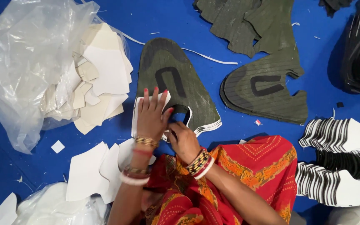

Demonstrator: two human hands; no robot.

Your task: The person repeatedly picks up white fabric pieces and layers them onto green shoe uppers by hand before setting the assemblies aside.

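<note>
The left hand (151, 114) lies flat, fingers spread, pressing a white liner piece (140, 109) onto the stack of olive-green shoe uppers (176, 83) on the blue floor (230, 46). The right hand (183, 139) curls at the stack's notch — it seems to pinch an edge, though the grip is hidden. Upper left, a crumpled clear plastic bag (21, 62) spills cream cut-outs (101, 75) — a second olive stack (267, 91) lies to the right
</note>
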